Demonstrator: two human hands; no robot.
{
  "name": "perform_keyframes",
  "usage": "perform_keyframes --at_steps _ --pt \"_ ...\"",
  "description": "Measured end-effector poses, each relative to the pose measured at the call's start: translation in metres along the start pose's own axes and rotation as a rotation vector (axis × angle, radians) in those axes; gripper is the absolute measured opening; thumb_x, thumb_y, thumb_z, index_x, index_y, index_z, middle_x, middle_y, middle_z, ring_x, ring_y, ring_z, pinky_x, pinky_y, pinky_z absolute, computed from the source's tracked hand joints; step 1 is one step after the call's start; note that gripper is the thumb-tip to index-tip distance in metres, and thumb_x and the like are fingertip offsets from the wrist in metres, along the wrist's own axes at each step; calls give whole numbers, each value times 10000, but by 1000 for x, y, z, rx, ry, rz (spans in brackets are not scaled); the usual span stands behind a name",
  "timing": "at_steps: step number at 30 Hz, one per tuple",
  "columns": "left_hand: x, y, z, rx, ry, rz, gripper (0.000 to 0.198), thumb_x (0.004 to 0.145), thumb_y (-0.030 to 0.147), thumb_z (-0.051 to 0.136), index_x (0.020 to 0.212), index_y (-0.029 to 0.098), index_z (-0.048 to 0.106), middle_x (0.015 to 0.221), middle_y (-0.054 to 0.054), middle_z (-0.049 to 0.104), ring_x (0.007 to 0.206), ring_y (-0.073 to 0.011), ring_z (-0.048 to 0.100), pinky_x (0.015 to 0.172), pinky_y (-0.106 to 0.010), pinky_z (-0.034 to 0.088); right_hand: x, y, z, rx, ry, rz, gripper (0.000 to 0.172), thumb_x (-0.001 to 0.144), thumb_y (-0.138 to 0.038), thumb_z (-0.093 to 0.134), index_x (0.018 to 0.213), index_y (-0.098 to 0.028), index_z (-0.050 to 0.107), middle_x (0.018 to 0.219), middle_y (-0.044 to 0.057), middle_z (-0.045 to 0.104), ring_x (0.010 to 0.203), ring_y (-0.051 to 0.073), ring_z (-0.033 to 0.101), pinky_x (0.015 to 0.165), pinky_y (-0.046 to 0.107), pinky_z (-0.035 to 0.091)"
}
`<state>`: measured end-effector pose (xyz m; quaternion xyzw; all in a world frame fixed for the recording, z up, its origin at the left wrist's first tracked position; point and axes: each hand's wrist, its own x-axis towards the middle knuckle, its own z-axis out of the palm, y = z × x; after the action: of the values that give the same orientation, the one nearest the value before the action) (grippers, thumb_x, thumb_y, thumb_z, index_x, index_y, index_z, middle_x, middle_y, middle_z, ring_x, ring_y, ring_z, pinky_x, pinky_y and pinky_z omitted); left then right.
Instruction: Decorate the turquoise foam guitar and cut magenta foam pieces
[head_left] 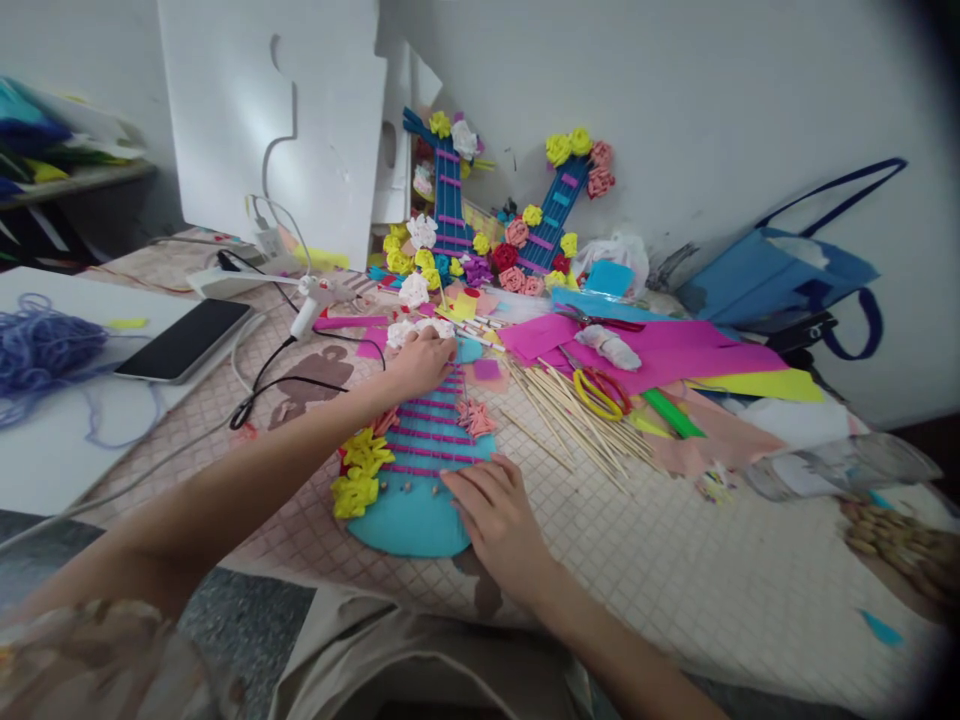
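A turquoise paper guitar (412,525) lies flat on the table in front of me, crossed by magenta strips and thin strings. Several small beads (408,487) sit in a row below the strips. Yellow paper flowers (360,470) edge its left side, and a pink paper flower (477,418) is at its right. At the far end, my left hand (424,362) rests over the neck beside white paper flowers (409,330). Its fingers are bent together, and what lies under them is hidden. My right hand (501,520) lies on the guitar's lower right, fingers stretched out, with fingertips near the lowest strip.
Left are a glue gun (306,312), a phone (186,340) and purple yarn (49,345). Right are wooden sticks (574,420), scissors (600,393), magenta paper (675,350) and a plastic bottle (840,465). Two decorated paper guitars (450,195) lean against the wall.
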<state>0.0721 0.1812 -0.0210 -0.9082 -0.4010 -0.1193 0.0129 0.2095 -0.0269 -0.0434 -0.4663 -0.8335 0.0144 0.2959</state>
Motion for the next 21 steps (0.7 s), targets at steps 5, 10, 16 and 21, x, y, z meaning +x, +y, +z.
perform_keyframes --at_steps 5,10,16,21 --pt "0 1 -1 -5 4 -6 196 817 199 470 984 159 565 971 -137 656 1037 -299 485 809 -419 366 -1 -2 3 -7 25 -1 307 925 -116 440 1194 -184 571 1015 76 657 962 197 559 990 429 380" --pt "0 1 -1 -16 -4 -10 198 814 193 469 987 170 562 955 -121 659 1028 -288 489 811 -411 370 1 -4 6 -5 63 44 371 916 -132 439 1276 -179 514 1005 98 628 981 227 540 927 437 443" --pt "0 0 0 -23 -5 -14 212 800 183 477 994 171 563 947 -117 653 1025 -287 493 808 -402 371 0 -6 8 102 119 184 408 919 -175 445 1326 -159 450 946 99 632 935 234 545 822 411 496" --pt "0 0 0 -16 -5 -20 209 812 200 474 996 159 563 955 -131 642 1035 -294 487 811 -408 370 -1 -9 9 48 161 123 295 923 -162 450 1189 -190 576 945 84 650 955 232 551 859 419 476"
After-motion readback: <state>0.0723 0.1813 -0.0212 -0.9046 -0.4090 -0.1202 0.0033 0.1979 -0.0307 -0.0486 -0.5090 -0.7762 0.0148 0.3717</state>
